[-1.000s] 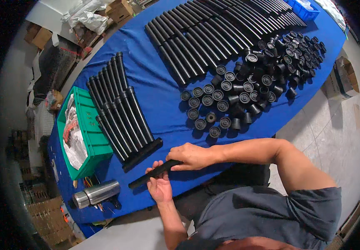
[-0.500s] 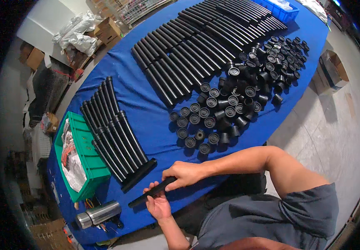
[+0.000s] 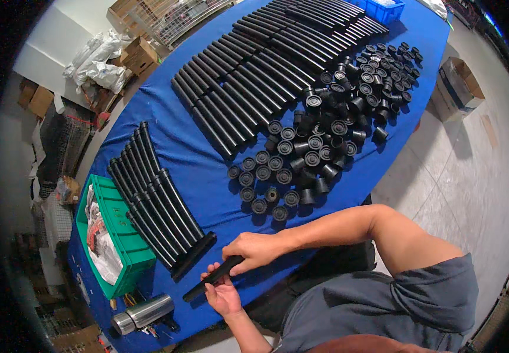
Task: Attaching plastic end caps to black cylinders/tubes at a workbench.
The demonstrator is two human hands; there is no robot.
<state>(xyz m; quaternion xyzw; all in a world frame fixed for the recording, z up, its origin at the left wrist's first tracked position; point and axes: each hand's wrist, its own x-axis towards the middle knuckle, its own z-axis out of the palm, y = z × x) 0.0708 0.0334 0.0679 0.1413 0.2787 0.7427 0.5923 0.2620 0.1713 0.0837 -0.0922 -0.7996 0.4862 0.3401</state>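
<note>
Both my hands hold one black tube (image 3: 198, 289) slantwise over the near edge of the table. My right hand (image 3: 254, 250) is wrapped over its upper end, hiding that end. My left hand (image 3: 224, 292) supports the tube from below, thumb on one side and fingers on the other. Just beyond, a black tube (image 3: 194, 256) lies crosswise at the foot of two rows of capped black tubes (image 3: 169, 217). To the right, a loose heap of round black caps (image 3: 312, 159) spreads over the blue cloth, some upright and some tipped over.
Many plain black tubes (image 3: 248, 82) lie in rows at the far side of the blue-covered table (image 3: 166, 100). A green crate (image 3: 126, 235) with plastic bags stands left, beside a steel cylinder (image 3: 142, 315). A blue bin (image 3: 387, 10) sits far back; a cardboard box (image 3: 457, 88) stands on the floor.
The view has shifted a little, so the table's contents sit slightly lower and further left. Both hands keep their hold on the tube, with little visible change in grip.
</note>
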